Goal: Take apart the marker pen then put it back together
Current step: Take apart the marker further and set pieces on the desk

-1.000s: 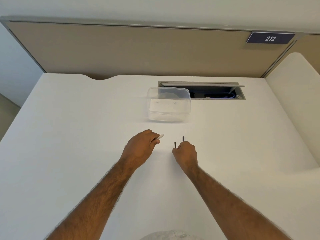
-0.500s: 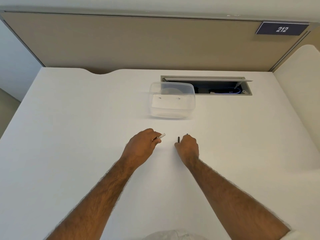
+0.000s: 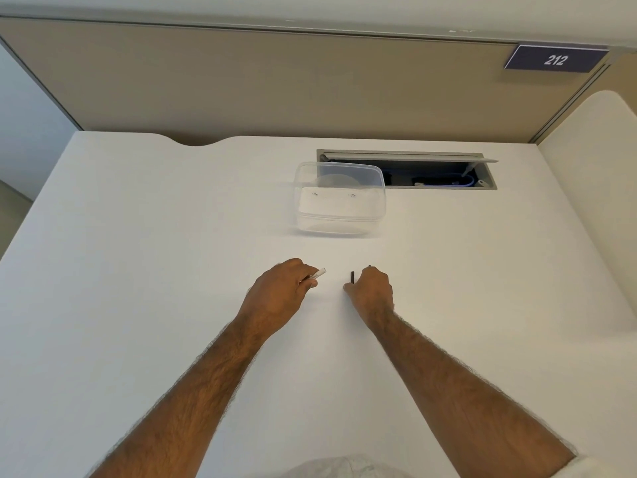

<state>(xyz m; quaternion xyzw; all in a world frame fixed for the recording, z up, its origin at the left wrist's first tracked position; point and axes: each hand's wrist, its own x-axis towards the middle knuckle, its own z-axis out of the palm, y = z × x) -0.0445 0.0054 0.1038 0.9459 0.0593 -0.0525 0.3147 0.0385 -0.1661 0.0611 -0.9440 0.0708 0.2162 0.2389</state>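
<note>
Marker barrel (image 3: 317, 274) — between left fingers (image 3: 307, 281)

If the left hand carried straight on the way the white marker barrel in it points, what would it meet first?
Probably the small dark marker part sticking up at the right hand. The left hand aims the white marker barrel to its right and slightly away, across bare desk; depth is uncertain.

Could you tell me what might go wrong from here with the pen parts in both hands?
The right hand pinches thin dark parts, one nearly hidden; either could slip and roll across the bare white table. The left hand covers most of the white barrel, so lining the pieces up may go askew.
</note>
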